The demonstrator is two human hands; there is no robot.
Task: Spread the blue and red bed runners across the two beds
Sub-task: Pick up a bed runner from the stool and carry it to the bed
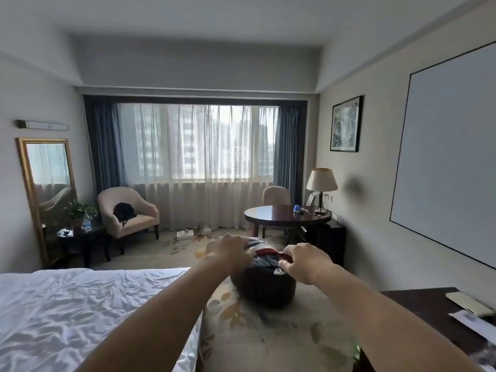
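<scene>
Room dim; 1 light source: daylight from window [198, 146] through sheer curtain [214, 200], upper panes slightly blown out. Soft sheen on white bed [80, 312]. Wide-angle bend in wall and ceiling lines toward edges. Blurry dark smudge [354, 186] on right wall. Desk [418, 312] at lower right smeared.

Head camera beside bed [80, 304], facing forward toward window [196, 140].

Both bare forearms stretch forward and angle slightly inward, side by side. The left hand [230, 251] lies palm down, its fingers curled over the bundled runners [264, 260]. The right hand [304, 261], also palm down, pinches the bundle's near edge with curled fingertips.
</scene>
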